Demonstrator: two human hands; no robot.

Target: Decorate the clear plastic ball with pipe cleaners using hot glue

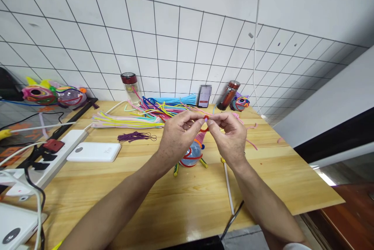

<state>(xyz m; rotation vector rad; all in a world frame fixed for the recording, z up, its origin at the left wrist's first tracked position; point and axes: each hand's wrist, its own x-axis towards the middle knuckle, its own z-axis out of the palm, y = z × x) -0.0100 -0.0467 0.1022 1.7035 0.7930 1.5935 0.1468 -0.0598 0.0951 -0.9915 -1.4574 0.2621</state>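
Observation:
My left hand (178, 135) and my right hand (232, 135) meet over the middle of the table. Thumbs and forefingers of both pinch a small red pipe cleaner piece (203, 128), bent into a loop, with a purplish bit at its top between the fingertips. Just below them sits a clear ball figure (190, 158) wrapped in red pipe cleaner, with green-and-yellow legs and a pink part behind. My hands partly hide the figure. Beside my right wrist lies a thin white stick (228, 187) with a yellow end.
Bundles of coloured pipe cleaners (125, 120) lie behind my left hand, near purple tassels (133, 137). A power bank (94, 152) and power strip (66, 152) are at left. Along the wall stand a glass bottle (131, 90), a phone (204, 97) and a reddish flask (228, 95).

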